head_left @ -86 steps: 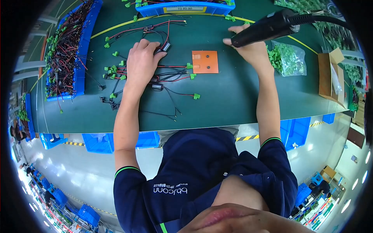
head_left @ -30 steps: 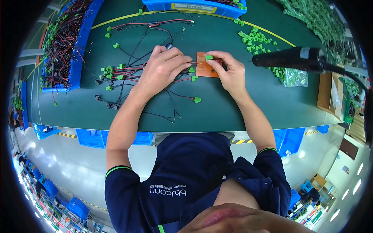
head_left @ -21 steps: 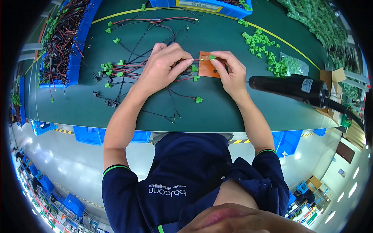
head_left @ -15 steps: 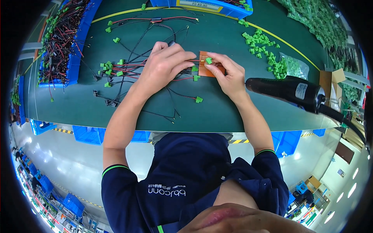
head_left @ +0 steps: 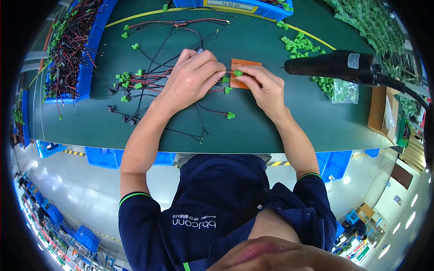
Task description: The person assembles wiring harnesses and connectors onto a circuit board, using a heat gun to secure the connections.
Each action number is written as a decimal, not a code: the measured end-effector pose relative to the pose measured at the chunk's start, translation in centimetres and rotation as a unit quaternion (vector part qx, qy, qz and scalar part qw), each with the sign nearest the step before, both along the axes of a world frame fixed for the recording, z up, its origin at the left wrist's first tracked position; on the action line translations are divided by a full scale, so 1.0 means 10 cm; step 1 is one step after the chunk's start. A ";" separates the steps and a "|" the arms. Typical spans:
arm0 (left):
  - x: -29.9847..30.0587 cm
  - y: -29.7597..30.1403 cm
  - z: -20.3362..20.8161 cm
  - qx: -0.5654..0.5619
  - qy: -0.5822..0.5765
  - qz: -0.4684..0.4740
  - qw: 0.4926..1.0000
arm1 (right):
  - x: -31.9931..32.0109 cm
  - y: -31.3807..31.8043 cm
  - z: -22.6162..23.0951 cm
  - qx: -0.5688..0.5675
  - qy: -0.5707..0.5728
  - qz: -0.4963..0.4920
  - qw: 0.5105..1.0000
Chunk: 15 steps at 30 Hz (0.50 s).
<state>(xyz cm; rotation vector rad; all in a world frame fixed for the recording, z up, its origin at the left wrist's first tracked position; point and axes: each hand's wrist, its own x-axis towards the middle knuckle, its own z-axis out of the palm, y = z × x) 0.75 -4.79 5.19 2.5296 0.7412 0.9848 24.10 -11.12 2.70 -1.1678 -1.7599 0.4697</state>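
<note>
My left hand [head_left: 192, 76] pinches a thin red wire of a cable, its thumb and forefinger closed near the wire's end. A small green terminal connector [head_left: 238, 73] sits between the thumb and forefinger of my right hand [head_left: 264, 86], meeting the tip of that wire. Whether the wire is inside the connector, I cannot tell. Both hands work over an orange-brown pad [head_left: 246, 63]. Beside my left hand lies a bundle of red and black wires [head_left: 151, 77], several with green connectors on their ends. A black electric screwdriver [head_left: 330, 65] hangs to the right of my right hand.
Loose green connectors [head_left: 300, 44] lie at the far right, near a clear plastic bag [head_left: 346, 91]. At the left, a blue bin [head_left: 86, 74] holds many cables. Another blue bin [head_left: 271, 12] stands at the back, and an open cardboard box [head_left: 377, 108] at the right edge.
My right hand has brought the green connector left onto the wire end by my left fingers. The screwdriver has swung up and away from my right hand.
</note>
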 end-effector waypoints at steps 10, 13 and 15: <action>0.02 0.00 0.00 0.027 0.004 -0.010 1.000 | -0.02 0.00 0.05 0.021 -0.006 -0.001 1.000; 0.02 -0.01 0.02 0.022 0.006 -0.026 0.999 | -0.03 -0.01 0.05 0.016 -0.001 -0.009 1.000; 0.03 -0.01 0.02 0.016 0.011 -0.029 0.999 | -0.02 -0.01 0.06 0.022 -0.011 -0.009 1.000</action>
